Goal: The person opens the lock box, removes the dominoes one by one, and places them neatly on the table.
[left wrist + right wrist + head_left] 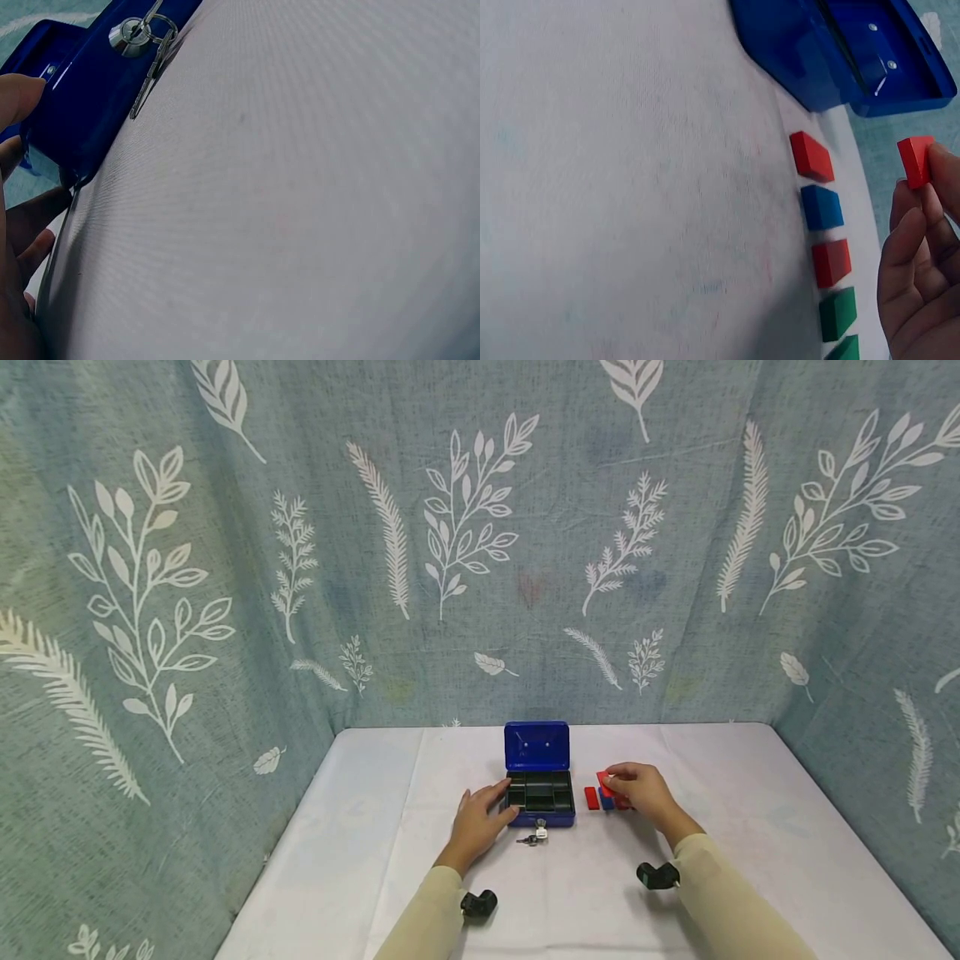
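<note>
A blue cash box with its lid raised shows a black compartment tray. My left hand rests against the box's left side, fingers spread and thumb at the front rim. Between thumb and fingertips, my right hand pinches a red block held above the table. Below it, in the right wrist view, stands a row of blocks: a red block, a blue block, another red block and a green block, with one more green block partly cut off.
Keys on a ring hang from the lock at the box's front. A white cloth covers the table, and a leaf-patterned curtain stands behind it. Black wrist cameras sit by both sleeves.
</note>
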Motion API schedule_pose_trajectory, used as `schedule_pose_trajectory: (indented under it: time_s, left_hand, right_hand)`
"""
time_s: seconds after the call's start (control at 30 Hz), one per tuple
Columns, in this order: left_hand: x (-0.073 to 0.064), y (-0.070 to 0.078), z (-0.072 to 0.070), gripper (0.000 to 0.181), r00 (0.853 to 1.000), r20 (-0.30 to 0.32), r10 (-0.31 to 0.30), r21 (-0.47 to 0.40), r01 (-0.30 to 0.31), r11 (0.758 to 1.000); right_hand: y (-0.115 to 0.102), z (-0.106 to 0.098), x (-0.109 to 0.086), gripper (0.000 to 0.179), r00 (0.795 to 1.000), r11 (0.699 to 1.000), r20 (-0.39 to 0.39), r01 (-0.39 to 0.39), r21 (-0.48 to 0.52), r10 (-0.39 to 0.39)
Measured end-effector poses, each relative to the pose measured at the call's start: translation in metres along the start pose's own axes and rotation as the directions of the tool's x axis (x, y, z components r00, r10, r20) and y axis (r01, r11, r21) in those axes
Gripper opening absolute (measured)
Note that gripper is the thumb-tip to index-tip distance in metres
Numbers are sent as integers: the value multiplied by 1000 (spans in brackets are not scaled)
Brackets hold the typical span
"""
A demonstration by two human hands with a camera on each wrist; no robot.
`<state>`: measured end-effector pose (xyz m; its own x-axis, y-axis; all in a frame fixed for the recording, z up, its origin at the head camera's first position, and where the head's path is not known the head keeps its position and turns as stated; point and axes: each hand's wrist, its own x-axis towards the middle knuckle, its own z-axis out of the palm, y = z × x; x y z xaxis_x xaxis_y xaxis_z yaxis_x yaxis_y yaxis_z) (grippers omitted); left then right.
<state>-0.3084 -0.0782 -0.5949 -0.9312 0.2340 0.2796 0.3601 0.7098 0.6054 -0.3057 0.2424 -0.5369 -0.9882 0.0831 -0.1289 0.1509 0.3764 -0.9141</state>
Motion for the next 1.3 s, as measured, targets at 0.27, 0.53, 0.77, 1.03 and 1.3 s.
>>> schedule_pose_trajectory:
  time_s: [0.27,0.53,0.77,1.03,1.3]
  left_hand:
    - [0,1,0,58,1000,1,8,-6,-8,1000]
    - [0,-1,1,58,1000,-8,9,-1,-9,1000]
    - [0,-1,1,58,1000,-12,12,1,-12,1000]
    - [1,-2,2,59,1000,4,-14,20,14,1000]
    - [0,-3,2,60,1000,-3,1,11,-1,1000]
  right_hand:
    - [6,-11,-1,36,1000,1000,6,-10,-19,10]
    - [7,-24,-3,39,1000,998,5,-20,-57,21]
    - [11,-34,-2,38,1000,997,0,-25,-72,25]
    - [17,-41,-1,34,1000,995,-7,-19,-97,18]
    - [23,-50,-2,37,1000,994,8,-16,-110,17]
